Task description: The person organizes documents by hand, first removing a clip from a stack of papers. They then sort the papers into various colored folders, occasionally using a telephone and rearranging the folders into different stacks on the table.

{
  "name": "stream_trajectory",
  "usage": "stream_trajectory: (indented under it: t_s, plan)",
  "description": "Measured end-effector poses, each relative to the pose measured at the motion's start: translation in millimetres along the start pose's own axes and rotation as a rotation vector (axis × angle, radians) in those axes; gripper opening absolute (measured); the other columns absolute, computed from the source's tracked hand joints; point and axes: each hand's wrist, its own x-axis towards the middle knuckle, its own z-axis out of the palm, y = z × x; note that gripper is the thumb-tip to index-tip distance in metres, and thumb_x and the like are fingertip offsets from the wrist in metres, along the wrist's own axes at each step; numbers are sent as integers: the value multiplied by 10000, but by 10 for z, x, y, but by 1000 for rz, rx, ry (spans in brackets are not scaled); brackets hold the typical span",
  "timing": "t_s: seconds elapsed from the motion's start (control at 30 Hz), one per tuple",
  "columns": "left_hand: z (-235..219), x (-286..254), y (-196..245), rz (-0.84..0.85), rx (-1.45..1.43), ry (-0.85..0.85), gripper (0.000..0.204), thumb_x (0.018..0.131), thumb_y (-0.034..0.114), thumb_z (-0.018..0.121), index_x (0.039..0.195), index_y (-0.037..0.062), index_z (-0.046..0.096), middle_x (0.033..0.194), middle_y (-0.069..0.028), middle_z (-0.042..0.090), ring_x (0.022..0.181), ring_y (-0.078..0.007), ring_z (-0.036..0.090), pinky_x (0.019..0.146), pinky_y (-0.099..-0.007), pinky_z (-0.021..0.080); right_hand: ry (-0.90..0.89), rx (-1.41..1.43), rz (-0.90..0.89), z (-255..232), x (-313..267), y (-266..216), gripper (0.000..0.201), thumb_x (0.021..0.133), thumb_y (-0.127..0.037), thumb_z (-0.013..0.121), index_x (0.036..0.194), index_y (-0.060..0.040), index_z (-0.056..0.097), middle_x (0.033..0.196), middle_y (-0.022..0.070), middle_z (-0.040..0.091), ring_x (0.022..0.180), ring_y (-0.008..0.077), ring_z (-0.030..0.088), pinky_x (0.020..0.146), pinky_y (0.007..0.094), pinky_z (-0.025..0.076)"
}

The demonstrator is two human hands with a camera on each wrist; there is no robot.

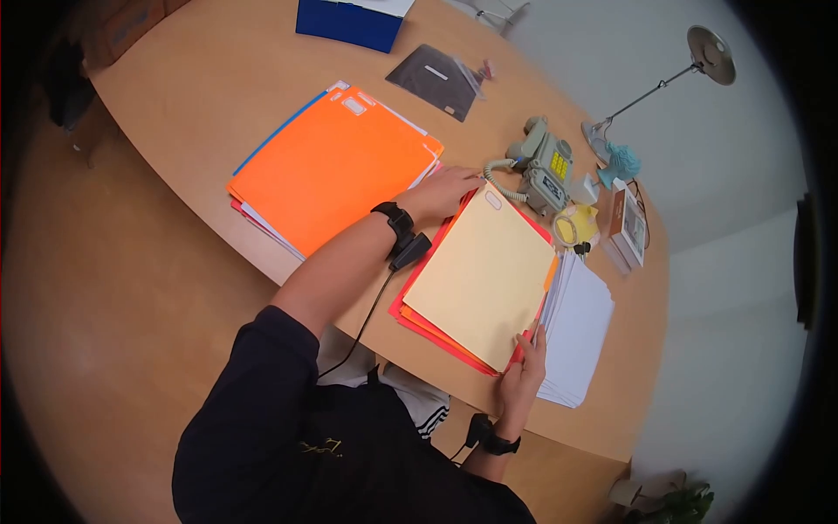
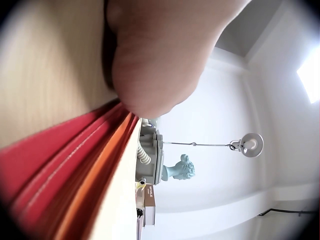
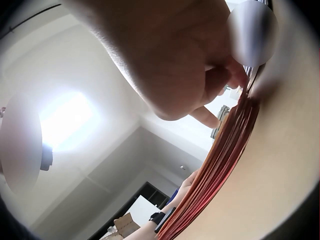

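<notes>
A stack of folders lies on the desk, a cream folder (image 1: 480,279) on top and red folders (image 1: 419,325) and orange ones below. My left hand (image 1: 443,194) rests at the stack's far left corner, fingers stretched along its edge. In the left wrist view the heel of that hand (image 2: 155,65) sits beside the layered folder edges (image 2: 85,175); its fingers are hidden. My right hand (image 1: 522,377) grips the near right corner, thumb over the top. In the right wrist view its other fingers (image 3: 227,82) bend against the stack's side (image 3: 220,155).
Left lies another pile topped by an orange folder (image 1: 340,166). White papers (image 1: 576,327) lie right of the stack. Beyond are a telephone (image 1: 546,170), a yellow object (image 1: 578,223), books (image 1: 627,227), a blue bust (image 1: 620,163), a lamp (image 1: 711,54), a dark folder (image 1: 432,80) and a blue box (image 1: 349,24).
</notes>
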Motion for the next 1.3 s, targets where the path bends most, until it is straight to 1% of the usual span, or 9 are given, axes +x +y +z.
stream_trajectory:
  t_s: [0.17,0.23,0.4,0.73,0.83,0.9,0.93,1.03,1.3]
  plan:
    - [4,47,45,8,41,-20,361,920,127,575,1271,43,588,1398,-167,527,1271,-376,480,1074,-403,391,21,90,21,182,-75,-126,382,898,-6,506,1267,83,551,1535,270,340,1435,433,309,1150,454,308]
    - [-32,52,83,-21,98,-58,366,928,180,587,1272,54,590,1389,-156,536,1258,-372,488,1063,-404,399,21,-241,-60,308,-93,-156,424,887,-60,538,1287,80,520,1527,273,341,1441,440,273,1156,501,270]
    - [73,68,-40,46,77,-10,395,934,281,605,1267,70,586,1358,-144,551,1244,-363,493,1041,-408,412,-11,-253,-97,333,-64,-101,442,890,-77,541,1311,53,512,1502,263,369,1437,457,259,1157,541,243]
    - [-25,95,123,-20,-17,-17,434,904,191,638,1299,34,546,1439,-204,461,1366,-380,394,1119,-433,351,7,-250,-113,303,-61,-93,415,877,-9,490,1285,61,524,1481,260,398,1408,477,295,1142,550,269]
    - [-47,147,186,91,433,-43,450,891,126,613,1326,51,528,1505,-239,361,1434,-418,282,1162,-557,253,26,-242,-114,312,-66,-71,411,874,-8,493,1277,62,527,1477,259,404,1401,479,302,1140,547,273]
    - [-224,152,532,-178,587,-238,509,862,69,591,1364,69,507,1564,-242,255,1469,-447,185,1149,-674,155,38,-231,-114,310,-66,-55,407,874,-9,494,1273,65,528,1472,257,408,1399,478,305,1139,548,275]
    - [-304,169,609,-313,555,-324,567,868,144,597,1415,79,463,1595,-233,194,1472,-462,174,1124,-722,138,31,-228,-113,308,-66,-35,403,874,-9,495,1268,68,529,1467,255,412,1397,477,308,1137,548,277]
    - [-717,166,855,-500,559,-406,607,898,265,583,1455,91,417,1610,-223,166,1463,-480,181,1100,-742,176,56,-233,-157,331,-70,54,396,873,-9,499,1259,73,532,1452,255,423,1397,472,306,1135,549,281]
    - [-1203,-415,662,-771,650,-488,982,802,557,681,1557,138,214,1619,-223,116,1431,-571,145,1018,-807,231,60,-207,-119,275,-79,-23,386,863,-7,496,1236,82,540,1436,257,433,1395,468,305,1144,549,270]
